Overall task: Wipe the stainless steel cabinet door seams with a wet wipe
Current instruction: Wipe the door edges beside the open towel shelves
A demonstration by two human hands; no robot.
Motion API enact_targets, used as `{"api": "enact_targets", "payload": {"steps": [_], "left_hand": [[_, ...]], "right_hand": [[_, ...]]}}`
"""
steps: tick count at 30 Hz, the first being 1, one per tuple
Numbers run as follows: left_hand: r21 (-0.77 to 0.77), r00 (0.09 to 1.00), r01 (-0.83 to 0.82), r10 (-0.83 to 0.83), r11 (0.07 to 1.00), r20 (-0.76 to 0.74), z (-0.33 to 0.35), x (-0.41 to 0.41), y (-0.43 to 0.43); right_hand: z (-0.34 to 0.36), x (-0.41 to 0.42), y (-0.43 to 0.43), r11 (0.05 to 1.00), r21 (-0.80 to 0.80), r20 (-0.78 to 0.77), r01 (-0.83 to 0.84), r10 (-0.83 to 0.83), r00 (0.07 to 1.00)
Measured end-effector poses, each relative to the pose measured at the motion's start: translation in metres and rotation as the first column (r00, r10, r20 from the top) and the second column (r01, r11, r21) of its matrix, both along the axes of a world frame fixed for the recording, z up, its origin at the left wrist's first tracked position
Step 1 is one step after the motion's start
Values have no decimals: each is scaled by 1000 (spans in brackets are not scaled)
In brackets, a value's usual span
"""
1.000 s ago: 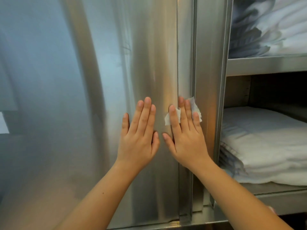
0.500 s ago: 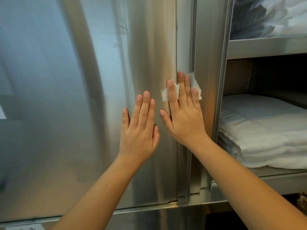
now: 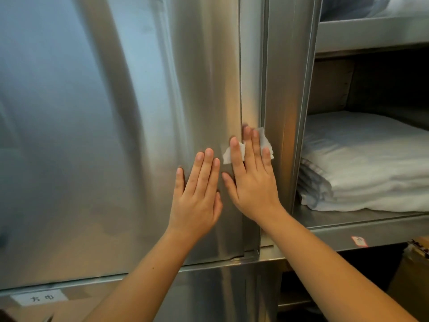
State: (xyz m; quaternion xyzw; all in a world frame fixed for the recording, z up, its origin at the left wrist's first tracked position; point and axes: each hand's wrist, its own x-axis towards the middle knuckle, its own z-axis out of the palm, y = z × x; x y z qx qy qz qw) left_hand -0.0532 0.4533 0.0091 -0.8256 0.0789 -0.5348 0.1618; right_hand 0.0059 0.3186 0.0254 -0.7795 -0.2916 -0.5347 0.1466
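The cabinet door (image 3: 116,135) is clearly brushed stainless steel, smooth and pretty glossy, with blurry reflections smeared across it. The wet wipe (image 3: 229,156) looks like thin, crinkled white paper-like cloth. Soft matt white folded linens (image 3: 359,163) are stacked on a dull steel shelf (image 3: 348,231).

A flat stainless steel cabinet door (image 3: 116,135) fills the frame's left. The left hand (image 3: 197,196) lies on it. Just right, the right hand (image 3: 253,182) covers a crumpled white wet wipe (image 3: 232,155) on the vertical door seam (image 3: 240,89). Folded white linens (image 3: 371,163) lie on a steel shelf (image 3: 359,228), far right.
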Motion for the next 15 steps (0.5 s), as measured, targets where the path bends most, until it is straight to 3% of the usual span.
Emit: {"api": "enact_targets", "payload": {"steps": [4, 11, 15], "left_hand": [[-44, 999, 21, -22, 999, -26, -1, -1, -2], [-78, 999, -6, 3, 997, -36, -4, 0, -7], [-97, 999, -3, -1, 995, -34, -5, 1, -10]], "right_hand": [[-19, -1, 2, 1000, 25, -38, -8, 9, 999], [-136, -22, -8, 996, -91, -251, -2, -21, 968], [-145, -26, -11, 994, -110, -290, 12, -43, 956]]}}
